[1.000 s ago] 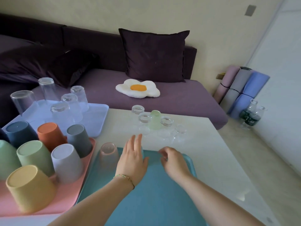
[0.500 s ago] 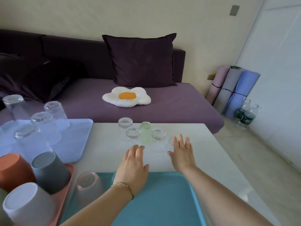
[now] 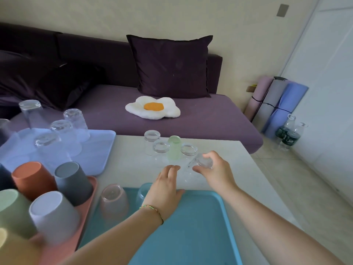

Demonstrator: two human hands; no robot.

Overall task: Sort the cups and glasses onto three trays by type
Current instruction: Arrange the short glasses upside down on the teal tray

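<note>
Fingers (image 3: 209,155) of the right hand (image 3: 216,172) curl round a small clear glass (image 3: 202,162), holding it tilted over the white table (image 3: 242,169), at the near right edge of the cluster of small glasses (image 3: 161,150) and a green cup (image 3: 174,150). The left hand (image 3: 164,190) reaches slack and empty over the far rim of the teal tray (image 3: 200,226), fingertips just left of the held glass.

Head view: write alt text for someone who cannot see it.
The right-hand grip holds a tilted small clear glass beside other small glasses on a white table; the open left-hand grip reaches past a teal tray.
</note>
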